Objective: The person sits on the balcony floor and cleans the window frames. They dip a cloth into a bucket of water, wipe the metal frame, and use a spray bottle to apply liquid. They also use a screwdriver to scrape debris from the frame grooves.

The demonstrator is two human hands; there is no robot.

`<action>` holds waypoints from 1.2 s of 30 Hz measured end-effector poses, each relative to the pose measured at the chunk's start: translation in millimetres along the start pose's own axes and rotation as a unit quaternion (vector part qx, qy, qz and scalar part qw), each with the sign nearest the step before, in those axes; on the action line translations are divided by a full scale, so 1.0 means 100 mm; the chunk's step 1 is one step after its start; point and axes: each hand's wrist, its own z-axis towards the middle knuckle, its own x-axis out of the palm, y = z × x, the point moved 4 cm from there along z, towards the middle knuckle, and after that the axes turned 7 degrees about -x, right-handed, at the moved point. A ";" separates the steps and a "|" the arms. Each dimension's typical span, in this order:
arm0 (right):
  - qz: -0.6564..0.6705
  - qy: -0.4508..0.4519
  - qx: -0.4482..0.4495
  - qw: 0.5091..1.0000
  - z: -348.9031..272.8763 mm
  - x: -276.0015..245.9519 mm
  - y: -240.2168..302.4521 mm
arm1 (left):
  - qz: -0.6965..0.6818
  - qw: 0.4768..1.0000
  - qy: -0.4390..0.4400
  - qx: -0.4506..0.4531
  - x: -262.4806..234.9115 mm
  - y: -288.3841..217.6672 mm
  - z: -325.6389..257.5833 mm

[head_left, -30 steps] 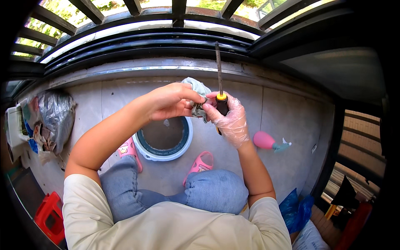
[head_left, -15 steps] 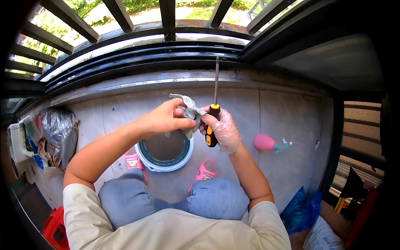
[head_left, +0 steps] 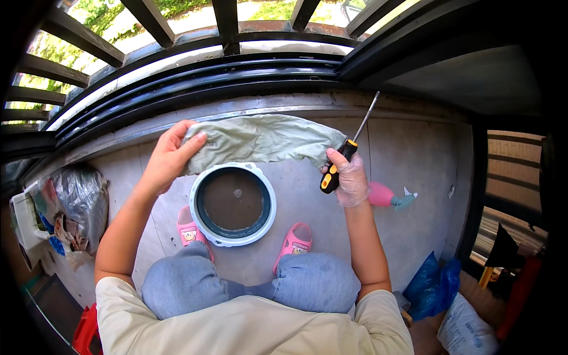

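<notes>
Landmark: a round white-rimmed ring part (head_left: 233, 205) lay flat on the grey floor (head_left: 402, 160), between the person's 2 pink sandals (head_left: 294, 242).
Cloth: a pale green cloth (head_left: 260, 139) was stretched out flat in the air just beyond the ring part, on the railing side, held at both ends.
Left hand: the bare left hand (head_left: 167, 158) pinched the cloth's left end, its fingers curled over the edge.
Right hand: the right hand (head_left: 349, 176), in a thin clear glove, gripped the cloth's right end and also a screwdriver (head_left: 343, 155) with a black and orange handle, its shaft pointing up and away from the ring part.
Done, as a judgement: the cloth looked fully unfolded and pulled taut, ready for use.
Left, as a judgement: the cloth had not touched the ring part, so any wiping or covering of it seemed not yet begun; the screwdriver was not set against anything.
Nearby: a pink spray bottle (head_left: 384, 195) lay on the floor to the right of the ring part; a crumpled plastic bag (head_left: 80, 201) sat well to its left.
</notes>
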 end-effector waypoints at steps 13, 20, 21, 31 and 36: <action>-0.080 0.205 -0.118 0.968 -0.06 0.16 0.16 | 0.064 0.992 0.103 0.017 -0.78 -0.06 -0.22; -0.268 0.244 -0.123 0.924 0.27 0.70 0.56 | 0.139 0.984 -0.082 0.078 -1.03 -0.46 0.07; -0.287 0.228 -0.136 0.921 0.38 0.81 0.59 | 0.161 0.978 -0.109 0.080 -1.09 -0.53 0.15; -0.319 0.045 -0.309 0.895 1.44 1.01 0.26 | 0.620 0.620 -0.316 0.364 -0.83 -0.66 0.75; -0.260 -0.012 -0.206 0.943 1.11 0.73 0.30 | 0.491 0.807 -0.043 0.325 0.12 -0.60 1.27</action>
